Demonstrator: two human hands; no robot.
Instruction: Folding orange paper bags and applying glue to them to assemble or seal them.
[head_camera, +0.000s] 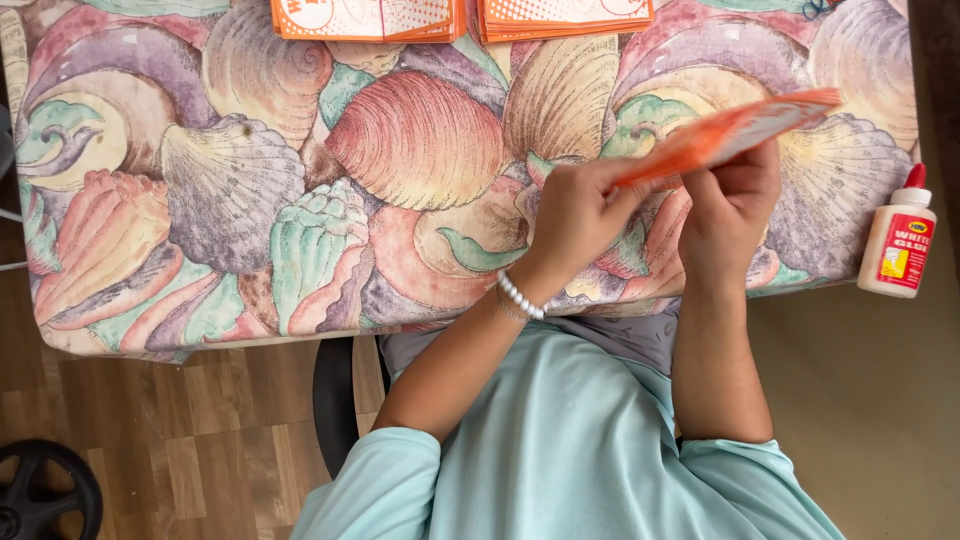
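Note:
Both of my hands hold one flat orange paper packet (735, 132) tilted up above the table. My left hand (578, 215), with a white bead bracelet at the wrist, pinches its lower left end. My right hand (730, 205) grips the packet from below near its middle, thumb against the underside. The packet's face is blurred. Below them lies the seashell-patterned tablecloth (250, 180).
Two stacks of orange and white packets (365, 18) (565, 15) lie at the table's far edge. A white glue bottle with a red cap (898, 238) stands at the right corner. A black chair (335, 400) and wheel (40, 490) are on the wooden floor.

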